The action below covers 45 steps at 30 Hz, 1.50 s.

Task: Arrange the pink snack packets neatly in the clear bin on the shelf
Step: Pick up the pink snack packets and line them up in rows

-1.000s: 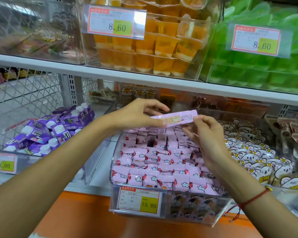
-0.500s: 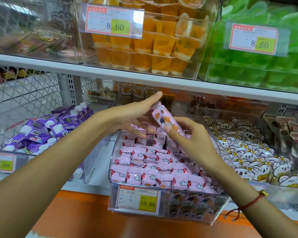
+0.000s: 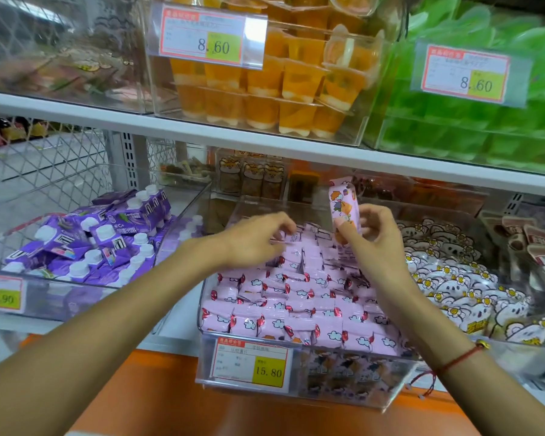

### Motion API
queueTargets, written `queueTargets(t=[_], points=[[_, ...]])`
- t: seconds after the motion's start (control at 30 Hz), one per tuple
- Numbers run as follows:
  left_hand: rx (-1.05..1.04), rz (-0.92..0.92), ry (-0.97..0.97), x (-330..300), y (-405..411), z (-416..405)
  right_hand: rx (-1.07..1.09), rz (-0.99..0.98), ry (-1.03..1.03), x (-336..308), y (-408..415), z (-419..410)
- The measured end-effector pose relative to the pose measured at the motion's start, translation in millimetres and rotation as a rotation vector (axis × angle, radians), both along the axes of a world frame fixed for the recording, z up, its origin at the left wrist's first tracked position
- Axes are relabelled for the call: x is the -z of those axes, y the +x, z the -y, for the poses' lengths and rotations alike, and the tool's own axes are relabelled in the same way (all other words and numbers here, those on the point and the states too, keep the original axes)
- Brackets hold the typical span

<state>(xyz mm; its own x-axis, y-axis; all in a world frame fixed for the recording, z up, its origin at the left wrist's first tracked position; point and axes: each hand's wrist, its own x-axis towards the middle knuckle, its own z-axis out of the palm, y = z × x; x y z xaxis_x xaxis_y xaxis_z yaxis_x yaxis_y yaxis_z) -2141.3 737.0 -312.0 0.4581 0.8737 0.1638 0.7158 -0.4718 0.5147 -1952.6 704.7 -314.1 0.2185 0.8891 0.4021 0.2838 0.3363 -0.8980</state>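
A clear bin on the lower shelf holds several rows of pink snack packets with cloud prints. My right hand pinches one pink packet upright above the back of the bin, its picture side towards me. My left hand reaches over the back rows with its fingers curled down onto the packets there; whether it grips one is hidden by blur.
A yellow 15.80 price tag is fixed to the bin's front. To the left lies a bin of purple cartons, to the right a bin of white cartoon packets. The upper shelf carries orange jelly cups and green packs.
The packet went from held flat between both hands to standing upright in my right hand alone. My left hand let go and dropped onto the back rows of the bin.
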Motion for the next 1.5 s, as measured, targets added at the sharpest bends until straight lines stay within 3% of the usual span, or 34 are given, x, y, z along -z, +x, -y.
queueTargets(t=[0.13,0.3,0.57,0.7,0.77,0.93,1.1,1.17,1.27,1.5], points=[[0.065,-0.359,0.001,5,4,-1,0.003,-0.067,0.009,-2,-4,-3],[0.002,-0.555,0.151,-4,-9,-3,-0.083,0.006,0.027,-1,-21,-9],[0.019,-0.476,0.038,-8,-16,-4,-0.253,0.309,-0.043,14,-36,-17],[0.016,-0.460,0.016,-8,-16,-5,-0.055,0.952,-0.077,18,-14,-16],[-0.010,-0.416,0.033,-9,-16,-4,-0.059,1.102,-0.095,17,-10,-13],[-0.003,-0.242,0.124,-7,-7,3,-0.143,1.170,-0.152,12,-12,-12],[-0.007,-0.419,0.095,7,8,8,-0.040,1.052,-0.109,6,-1,-12],[-0.061,-0.407,0.112,14,14,10,0.032,1.068,-0.104,3,4,-14],[-0.097,-0.299,0.085,21,17,12,-0.039,1.135,-0.217,3,3,-16],[-0.045,-0.252,0.059,14,-7,8,-0.044,1.117,-0.254,2,-8,-17]])
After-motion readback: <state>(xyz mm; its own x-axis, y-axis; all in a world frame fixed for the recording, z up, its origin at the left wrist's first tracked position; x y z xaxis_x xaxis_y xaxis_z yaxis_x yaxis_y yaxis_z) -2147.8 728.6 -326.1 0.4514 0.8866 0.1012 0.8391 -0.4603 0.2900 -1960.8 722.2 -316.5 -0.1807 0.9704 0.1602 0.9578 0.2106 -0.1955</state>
